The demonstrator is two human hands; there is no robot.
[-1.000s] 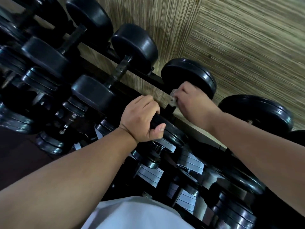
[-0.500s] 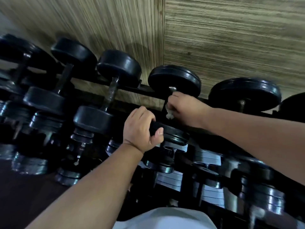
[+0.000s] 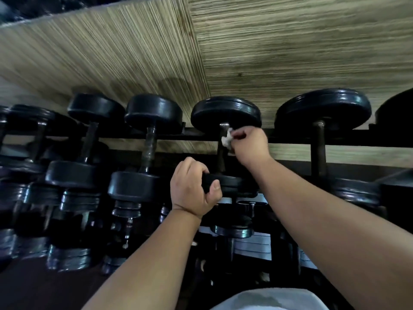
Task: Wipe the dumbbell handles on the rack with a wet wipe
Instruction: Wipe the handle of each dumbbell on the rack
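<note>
A row of black dumbbells lies on the top tier of a dark rack [image 3: 174,138]. My right hand [image 3: 250,146] holds a crumpled white wet wipe [image 3: 227,139] against the upper part of the handle [image 3: 221,159] of one dumbbell, just below its far head [image 3: 225,114]. My left hand [image 3: 192,189] grips the near head [image 3: 232,183] of the same dumbbell, fingers curled over its edge and thumb on its front. Much of the handle is hidden behind my right hand.
Neighbouring dumbbells sit to the left [image 3: 147,148] and right [image 3: 319,151] on the same tier. Lower tiers hold more dumbbells with shiny plates [image 3: 80,202]. A wood-grain wall [image 3: 290,52] stands right behind the rack. My pale shirt [image 3: 268,299] shows at the bottom.
The view has swung so the rack now runs level. My right hand with the wipe has stayed on the upper handle near the far head. The left hand keeps its grip on the near head.
</note>
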